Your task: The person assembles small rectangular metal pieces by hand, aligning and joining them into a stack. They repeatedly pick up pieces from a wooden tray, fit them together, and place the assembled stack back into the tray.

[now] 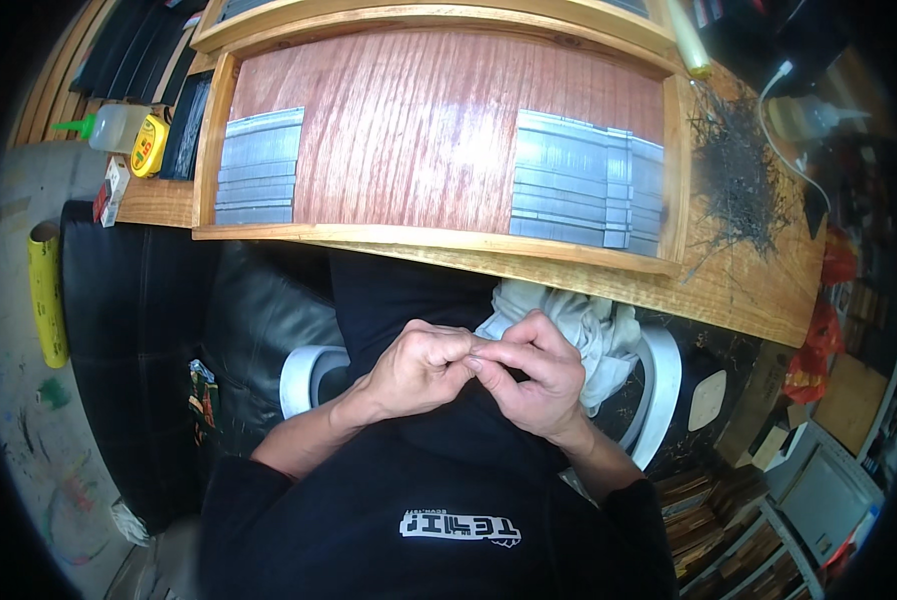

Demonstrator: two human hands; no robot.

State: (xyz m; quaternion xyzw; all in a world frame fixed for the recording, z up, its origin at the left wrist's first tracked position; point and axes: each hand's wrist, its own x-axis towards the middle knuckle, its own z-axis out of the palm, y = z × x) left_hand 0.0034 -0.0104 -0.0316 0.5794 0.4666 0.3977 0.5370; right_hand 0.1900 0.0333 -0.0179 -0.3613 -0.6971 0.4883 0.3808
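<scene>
My left hand (424,368) and my right hand (537,380) meet above my lap, just in front of the bench edge. Their fingertips press together, and whatever may be between them is hidden or too small to name. The left fingers are curled in; the right thumb and forefinger are pinched against them. Beyond the hands lies a shallow wooden tray (449,237) with a reddish wood-grain bottom. Flat grey metal-like strips sit in it, one stack (259,170) at the left end and a wider stack (574,180) at the right.
A pile of thin dark slivers (739,170) lies right of the tray, near a white cable (766,110). At left stand a green-tipped bottle (119,127) and a yellow container (150,146). A white cloth (609,335) hangs over the white chair arm (659,390).
</scene>
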